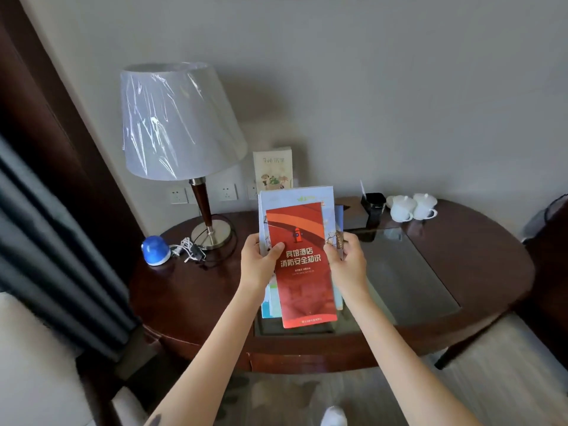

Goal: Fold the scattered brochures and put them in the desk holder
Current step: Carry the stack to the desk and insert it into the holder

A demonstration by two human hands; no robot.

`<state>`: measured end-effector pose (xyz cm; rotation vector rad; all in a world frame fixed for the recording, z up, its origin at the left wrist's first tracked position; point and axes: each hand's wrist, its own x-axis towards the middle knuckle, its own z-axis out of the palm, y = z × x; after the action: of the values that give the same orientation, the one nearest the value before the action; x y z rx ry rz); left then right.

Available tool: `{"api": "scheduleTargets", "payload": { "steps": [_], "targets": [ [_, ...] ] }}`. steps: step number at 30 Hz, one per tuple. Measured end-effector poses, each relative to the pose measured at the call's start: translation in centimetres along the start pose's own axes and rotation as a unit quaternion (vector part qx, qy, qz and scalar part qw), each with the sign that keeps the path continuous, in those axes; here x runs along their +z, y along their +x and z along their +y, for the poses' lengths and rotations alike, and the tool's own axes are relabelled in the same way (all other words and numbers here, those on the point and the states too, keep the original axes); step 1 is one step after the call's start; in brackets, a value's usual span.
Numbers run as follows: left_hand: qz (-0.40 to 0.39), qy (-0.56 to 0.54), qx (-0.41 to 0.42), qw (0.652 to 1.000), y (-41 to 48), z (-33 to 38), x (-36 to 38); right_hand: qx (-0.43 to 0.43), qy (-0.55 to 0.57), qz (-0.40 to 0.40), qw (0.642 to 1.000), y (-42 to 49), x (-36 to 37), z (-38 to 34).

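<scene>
I hold a stack of folded brochures upright above the table. The front one is a red brochure with white Chinese lettering; pale blue brochures stick out behind it at the top and sides. My left hand grips the stack's left edge, thumb on the red cover. My right hand grips the right edge the same way. Behind the stack, against the wall, a cream brochure stands upright in the desk holder, whose body is hidden.
A dark wooden table with a glass inset carries a lamp with a plastic-wrapped shade at back left, a blue dome gadget with tangled cables, a black cup and two white lidded cups. Chairs flank the table.
</scene>
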<state>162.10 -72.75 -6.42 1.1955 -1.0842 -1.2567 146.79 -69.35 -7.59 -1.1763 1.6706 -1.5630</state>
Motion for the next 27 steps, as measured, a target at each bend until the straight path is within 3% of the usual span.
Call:
{"api": "scheduleTargets", "payload": {
  "steps": [7, 13, 19, 27],
  "targets": [
    [0.067, 0.151, -0.041, 0.985, 11.8, -6.0, 4.4, 0.105, -0.013, -0.053, 0.993, 11.5, 3.3, 8.0],
    [0.129, 0.231, -0.13, 0.956, 15.6, -11.6, 5.9, 0.202, -0.089, -0.129, 0.967, 15.9, 6.1, 14.4],
    [0.118, 0.262, -0.219, 0.932, 18.5, -15.5, 5.4, 0.256, -0.135, -0.181, 0.94, 17.9, 8.4, 18.3],
    [0.076, 0.336, -0.231, 0.91, 21.6, -17.9, 5.0, 0.291, -0.171, -0.186, 0.923, 20.2, 11.3, 20.4]
  ]
}}
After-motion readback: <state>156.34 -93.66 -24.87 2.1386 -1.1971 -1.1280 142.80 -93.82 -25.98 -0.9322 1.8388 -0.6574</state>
